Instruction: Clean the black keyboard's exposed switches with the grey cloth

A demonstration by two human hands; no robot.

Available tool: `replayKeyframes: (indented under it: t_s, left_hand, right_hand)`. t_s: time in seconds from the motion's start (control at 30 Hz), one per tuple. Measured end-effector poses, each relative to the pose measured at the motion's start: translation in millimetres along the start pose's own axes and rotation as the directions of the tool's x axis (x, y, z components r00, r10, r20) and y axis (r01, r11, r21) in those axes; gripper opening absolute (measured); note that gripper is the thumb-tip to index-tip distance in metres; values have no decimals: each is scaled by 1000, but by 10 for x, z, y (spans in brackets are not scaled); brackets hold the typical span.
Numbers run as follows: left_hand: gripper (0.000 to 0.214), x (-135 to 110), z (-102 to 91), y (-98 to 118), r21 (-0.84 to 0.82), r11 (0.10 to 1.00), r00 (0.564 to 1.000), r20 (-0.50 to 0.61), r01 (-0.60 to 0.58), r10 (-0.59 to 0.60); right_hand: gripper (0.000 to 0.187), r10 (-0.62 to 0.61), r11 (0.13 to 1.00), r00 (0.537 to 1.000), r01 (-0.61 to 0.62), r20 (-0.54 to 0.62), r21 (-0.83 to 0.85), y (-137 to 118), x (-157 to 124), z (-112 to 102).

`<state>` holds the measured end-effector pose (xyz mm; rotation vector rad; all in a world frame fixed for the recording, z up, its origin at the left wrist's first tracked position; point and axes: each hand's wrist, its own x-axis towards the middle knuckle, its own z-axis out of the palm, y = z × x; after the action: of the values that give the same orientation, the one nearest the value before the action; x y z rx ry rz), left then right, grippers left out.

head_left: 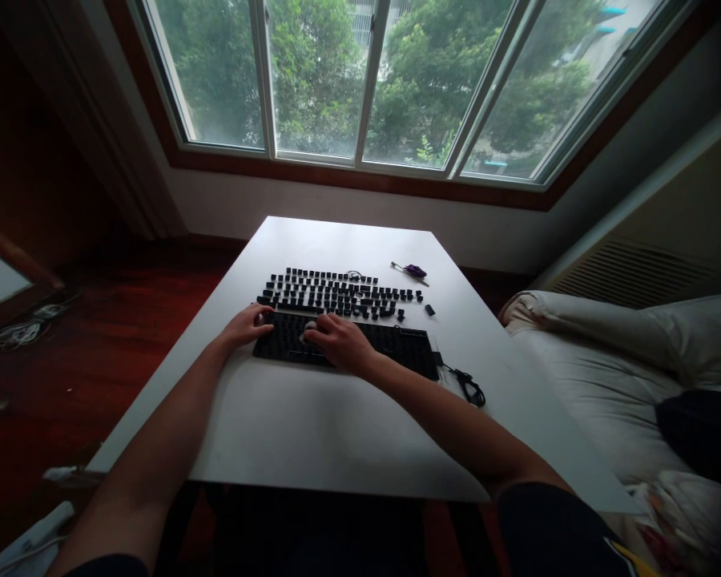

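A black keyboard (402, 346), its keycaps apparently removed, lies across the white table in front of me. My left hand (246, 326) is at its upper left corner, thumb and fingers closed around the edge. Over the left half of the keyboard, my right hand (341, 340) pinches a small whitish wad (307, 328) against the surface; its exact kind is too blurred to tell. Several loose black keycaps (330, 296) sit in rows just behind the keyboard, spread in roughly its layout.
A purple-and-black tool (414, 271) with a thin shaft lies at the table's far right. One dark keycap-like piece (429, 309) sits apart from the rows. A coiled black cable (472, 391) rests right of the keyboard. A pale sofa (582, 361) stands beside the white table (312, 425).
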<state>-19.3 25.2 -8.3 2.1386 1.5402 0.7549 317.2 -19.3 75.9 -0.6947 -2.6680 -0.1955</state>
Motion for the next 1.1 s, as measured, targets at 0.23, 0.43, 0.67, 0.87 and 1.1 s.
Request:
replayKeyframes:
  t_s: [0.23,0.43,0.67,0.87,1.1]
  left_hand:
    - [54,-3,20,23,22,1000,1000,-20,-12,12]
    - [52,1,36,1,53,998,1000,-12,19,-18]
    - [51,-7,30,-19,71,997,1000,-3,27,-27]
    - [51,21,64,50,101,993,998,-20,54,-53]
    - [52,35,89,62,114,991,997,-35,71,-67]
  right_hand:
    - [26,225,974,969,-228,105,14,-213,383,487]
    - [25,493,867,836,-495,240,-56,118,-23,262]
    - [25,749,661,656,-728,97,-182,872,-1167,-104]
    - [22,857,480,510,-843,-73,-242,1256,-2027,-347]
    - [26,710,701,675,-705,-200,106,829,-1498,-271]
